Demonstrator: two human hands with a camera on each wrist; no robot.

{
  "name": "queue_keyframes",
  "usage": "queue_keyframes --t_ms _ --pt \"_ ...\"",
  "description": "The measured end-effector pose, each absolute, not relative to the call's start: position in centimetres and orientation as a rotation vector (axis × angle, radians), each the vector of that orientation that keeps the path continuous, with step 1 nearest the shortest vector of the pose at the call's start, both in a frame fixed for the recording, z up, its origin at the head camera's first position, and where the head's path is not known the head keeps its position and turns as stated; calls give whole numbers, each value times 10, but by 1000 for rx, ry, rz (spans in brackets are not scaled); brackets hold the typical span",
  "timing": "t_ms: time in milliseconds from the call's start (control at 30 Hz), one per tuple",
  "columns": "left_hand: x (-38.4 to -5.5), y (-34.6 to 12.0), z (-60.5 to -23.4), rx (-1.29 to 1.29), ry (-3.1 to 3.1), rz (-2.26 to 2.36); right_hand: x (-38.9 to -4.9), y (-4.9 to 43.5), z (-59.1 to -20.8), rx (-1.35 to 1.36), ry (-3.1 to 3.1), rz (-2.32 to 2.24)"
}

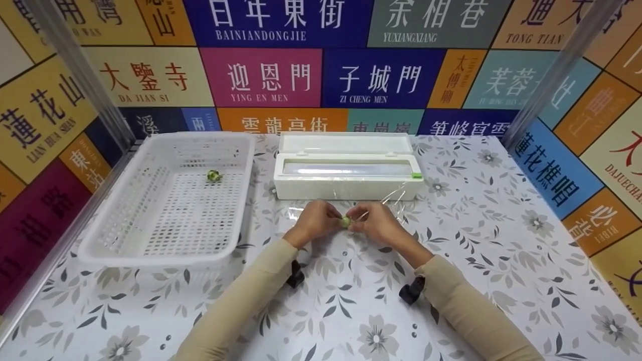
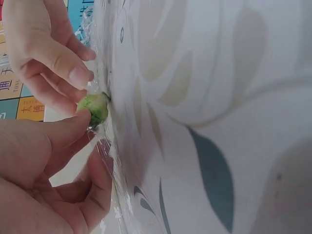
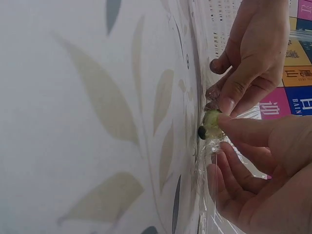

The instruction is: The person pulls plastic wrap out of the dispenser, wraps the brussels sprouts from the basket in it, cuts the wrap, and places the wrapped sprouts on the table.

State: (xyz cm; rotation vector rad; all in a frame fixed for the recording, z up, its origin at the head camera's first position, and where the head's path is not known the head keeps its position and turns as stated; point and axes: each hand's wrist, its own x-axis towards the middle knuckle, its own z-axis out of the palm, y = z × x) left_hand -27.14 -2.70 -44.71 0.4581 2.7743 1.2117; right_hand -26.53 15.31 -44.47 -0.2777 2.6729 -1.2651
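Observation:
A small round green vegetable (image 2: 96, 108), leafy like a Brussels sprout, is held low over the table between my two hands. My left hand (image 1: 317, 220) pinches it from the left, its thumb against the green leaves. From the other side my right hand (image 1: 376, 220) pinches it, the thumb on its top in the right wrist view and the other fingers curled below. Clear plastic wrap (image 3: 210, 161) lies crumpled around the vegetable and under the fingers. Behind the hands stands a white wrap dispenser (image 1: 346, 188) with its lid raised and a roll inside.
A white perforated basket (image 1: 241, 220) stands on the left, with another green vegetable (image 1: 214, 176) inside. The dispenser's green slider (image 1: 417, 175) sits at its right end. A flower-patterned cloth (image 1: 491, 240) covers the table, and walls with printed signs (image 1: 261, 77) enclose it.

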Motion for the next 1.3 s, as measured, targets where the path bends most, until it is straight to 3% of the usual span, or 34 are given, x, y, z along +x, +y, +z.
queue_keyframes --t_ms 267,867,1300 --pt "-275 -28 -445 228 2712 1328 -272 150 -448 -286 2699 -1244" --pt "-280 -27 -437 137 2729 1359 -282 155 -448 -205 2664 -1285" --pt "-285 -18 -441 206 2795 1275 -282 153 -436 -211 2813 -1305"
